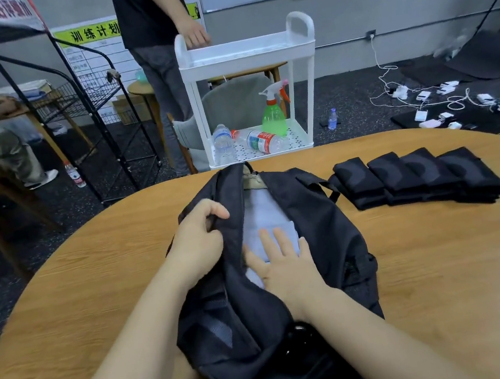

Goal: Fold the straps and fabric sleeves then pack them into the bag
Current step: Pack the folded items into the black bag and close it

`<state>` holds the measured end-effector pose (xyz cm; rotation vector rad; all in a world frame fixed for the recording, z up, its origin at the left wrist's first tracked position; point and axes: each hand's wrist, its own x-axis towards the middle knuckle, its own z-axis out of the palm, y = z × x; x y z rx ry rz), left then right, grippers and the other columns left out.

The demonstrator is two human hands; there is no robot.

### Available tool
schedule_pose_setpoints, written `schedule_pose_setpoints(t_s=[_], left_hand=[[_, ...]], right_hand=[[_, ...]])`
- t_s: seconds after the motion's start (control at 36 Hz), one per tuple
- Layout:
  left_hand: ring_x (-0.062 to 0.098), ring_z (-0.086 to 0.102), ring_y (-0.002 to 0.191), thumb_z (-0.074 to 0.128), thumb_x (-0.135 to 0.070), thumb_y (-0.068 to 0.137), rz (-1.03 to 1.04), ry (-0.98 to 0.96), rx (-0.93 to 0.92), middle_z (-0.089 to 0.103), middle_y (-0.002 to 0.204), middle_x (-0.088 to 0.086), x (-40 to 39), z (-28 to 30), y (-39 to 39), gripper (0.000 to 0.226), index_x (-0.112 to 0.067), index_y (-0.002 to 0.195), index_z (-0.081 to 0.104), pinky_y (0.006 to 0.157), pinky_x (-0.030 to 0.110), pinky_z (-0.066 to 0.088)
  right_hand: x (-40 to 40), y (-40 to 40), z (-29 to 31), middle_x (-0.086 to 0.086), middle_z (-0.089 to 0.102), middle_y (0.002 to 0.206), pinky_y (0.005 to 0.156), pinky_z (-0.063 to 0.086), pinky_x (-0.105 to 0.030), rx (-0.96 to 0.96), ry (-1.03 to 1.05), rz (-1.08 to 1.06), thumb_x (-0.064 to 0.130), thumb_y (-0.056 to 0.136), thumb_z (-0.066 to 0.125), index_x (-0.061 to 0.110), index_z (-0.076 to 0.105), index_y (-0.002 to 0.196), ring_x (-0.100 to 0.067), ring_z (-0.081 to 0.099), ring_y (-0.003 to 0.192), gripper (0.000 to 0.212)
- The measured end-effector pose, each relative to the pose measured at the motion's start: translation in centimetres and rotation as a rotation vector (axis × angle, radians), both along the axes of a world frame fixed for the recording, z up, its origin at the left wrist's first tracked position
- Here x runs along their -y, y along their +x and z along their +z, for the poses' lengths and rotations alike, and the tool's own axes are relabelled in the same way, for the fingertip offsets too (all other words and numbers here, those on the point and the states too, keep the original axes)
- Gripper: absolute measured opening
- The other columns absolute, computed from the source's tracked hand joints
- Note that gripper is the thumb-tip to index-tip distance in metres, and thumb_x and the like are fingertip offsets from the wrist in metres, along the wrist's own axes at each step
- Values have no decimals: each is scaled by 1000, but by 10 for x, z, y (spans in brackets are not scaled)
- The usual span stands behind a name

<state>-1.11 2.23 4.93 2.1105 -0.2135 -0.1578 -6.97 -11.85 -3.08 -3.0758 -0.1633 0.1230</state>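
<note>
A black backpack (325, 243) lies open on the wooden table (447, 257), its mouth facing me. My left hand (199, 239) grips the left edge of the opening and holds it apart. My right hand (282, 265) lies flat inside the bag, fingers straight, pressing on a folded light blue-grey fabric piece (262, 216). To the right of the bag, several folded black fabric sleeves (419, 178) lie in an overlapping row on the table.
Behind the table stands a white cart (247, 60) with bottles and a green spray bottle (273, 114). A person (152, 25) stands by the cart, touching it. A black wire rack (73, 102) is at the back left. Chargers and cables (443, 102) litter the floor at right.
</note>
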Motion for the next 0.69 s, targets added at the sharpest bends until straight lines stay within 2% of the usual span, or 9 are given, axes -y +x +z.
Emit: schedule_pose_setpoints(t_s=[0.08,0.14,0.19,0.31,0.36,0.42,0.5,0.58,0.69], left_hand=[[19,51,59,38,5,87,16,174,73,62,78,-3,0,-3,-1,46,-35,86,61,56,28,40],[15,50,56,41,-1,91,31,256,141,61,75,-4,3,-2,-4,38,-30,96,66,53,25,37],[15,55,70,45,-9,93,43,337,202,59,86,-5,6,0,-8,32,-24,110,69,63,25,40],[25,39,113,53,-39,90,107,726,401,42,114,0,17,0,-17,30,-26,115,66,90,36,31],[28,27,127,54,-49,87,28,892,549,36,138,4,28,-1,-23,36,-25,111,66,95,40,20],[29,11,142,52,-53,88,-146,1003,650,19,157,6,37,-3,-24,42,-24,116,64,106,43,6],[21,3,149,40,-60,93,-397,1106,582,23,159,2,48,-7,-18,57,-23,135,52,110,47,-21],[20,3,150,23,-68,94,-494,1196,399,30,156,1,51,-12,-13,71,-25,150,30,107,55,-27],[22,-11,150,8,-81,84,-512,1258,243,2,164,3,46,-18,-10,85,-35,155,-1,107,58,-29]], right_hand=[[7,-9,21,-8,-21,160,113,-6,-62,-99,56,36,53,102,20,33,-12,153,-32,-20,146,63],[7,-11,25,-8,-23,160,114,-10,-61,-101,89,34,51,102,15,31,-14,153,-32,-22,146,62],[8,-10,30,-7,-21,161,114,-12,-59,-90,128,29,48,104,16,29,-12,154,-31,-21,146,60],[26,0,45,-3,22,159,117,-3,-51,47,246,12,31,103,25,24,19,153,-22,0,149,51],[40,9,47,0,50,139,110,12,-45,154,227,21,22,99,35,22,42,139,-21,17,143,42],[50,17,49,4,60,123,97,18,-41,194,80,79,18,92,43,23,52,124,-21,27,134,33],[62,26,52,3,62,115,96,15,-43,102,-128,165,21,90,49,19,52,117,-24,28,130,27],[68,30,58,-2,61,107,100,7,-49,85,-287,208,21,92,45,14,49,112,-29,26,128,21],[78,29,69,-6,58,112,101,-6,-54,111,-472,202,23,97,33,11,58,118,-32,23,128,35]])
